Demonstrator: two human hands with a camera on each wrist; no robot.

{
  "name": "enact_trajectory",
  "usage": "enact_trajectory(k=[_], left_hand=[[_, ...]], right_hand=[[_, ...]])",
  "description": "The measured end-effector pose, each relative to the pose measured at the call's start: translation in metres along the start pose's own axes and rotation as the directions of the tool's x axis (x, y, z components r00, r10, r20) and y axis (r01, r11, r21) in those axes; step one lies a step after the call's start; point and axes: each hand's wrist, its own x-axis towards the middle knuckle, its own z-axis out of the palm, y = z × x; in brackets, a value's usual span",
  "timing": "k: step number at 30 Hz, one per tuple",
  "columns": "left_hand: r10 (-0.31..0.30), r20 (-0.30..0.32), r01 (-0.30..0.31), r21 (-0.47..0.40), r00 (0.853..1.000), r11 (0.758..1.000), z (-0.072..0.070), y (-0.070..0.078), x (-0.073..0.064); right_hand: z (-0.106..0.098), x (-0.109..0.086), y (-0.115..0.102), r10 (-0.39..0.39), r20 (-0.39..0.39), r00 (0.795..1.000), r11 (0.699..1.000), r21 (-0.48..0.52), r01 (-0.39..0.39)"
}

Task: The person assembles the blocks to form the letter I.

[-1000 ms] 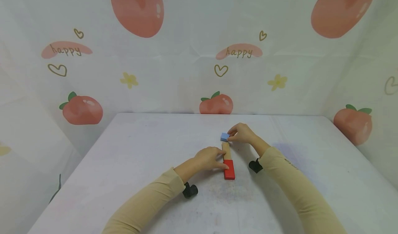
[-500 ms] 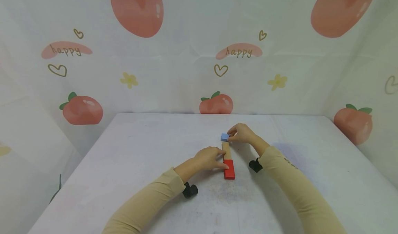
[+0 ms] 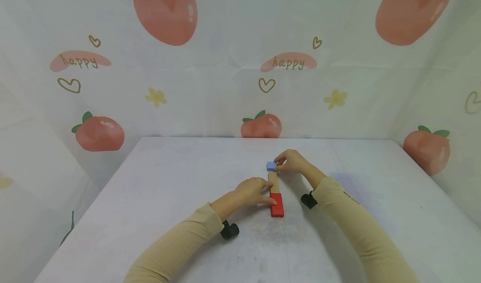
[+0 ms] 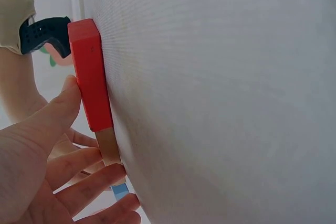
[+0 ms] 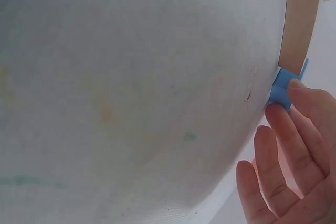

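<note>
A red block (image 3: 277,205) and a longer tan wooden block (image 3: 274,183) lie end to end on the white table. My left hand (image 3: 251,191) rests along their left side. In the left wrist view its thumb touches the red block (image 4: 92,77), while the loosely spread fingers lie beside the tan block (image 4: 107,145). At the far end of the line is a small blue block (image 3: 271,166). My right hand (image 3: 293,161) pinches it between thumb and index finger. The right wrist view shows a curved hollow in the blue block (image 5: 281,90), close against the tan block's end.
The white table (image 3: 195,166) reaches back to a fabric backdrop (image 3: 210,78) printed with peaches, hearts and flowers. A black wrist camera sits under each forearm, the left camera (image 3: 230,231) and the right camera (image 3: 309,200) close above the tabletop.
</note>
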Motion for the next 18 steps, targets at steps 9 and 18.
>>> enact_trajectory(k=[9,18], left_hand=[[-0.004,0.003,0.004,-0.007,1.000,1.000,0.0000,-0.0002,0.0004],[-0.012,0.008,0.012,-0.030,1.000,0.999,0.0017,-0.0014,0.0017]], right_hand=[[0.0005,0.0000,-0.0011,-0.004,-0.006,1.000,1.000,-0.001,0.004],[0.0006,-0.0002,-0.0016,0.015,0.004,1.000,1.000,0.007,-0.015]])
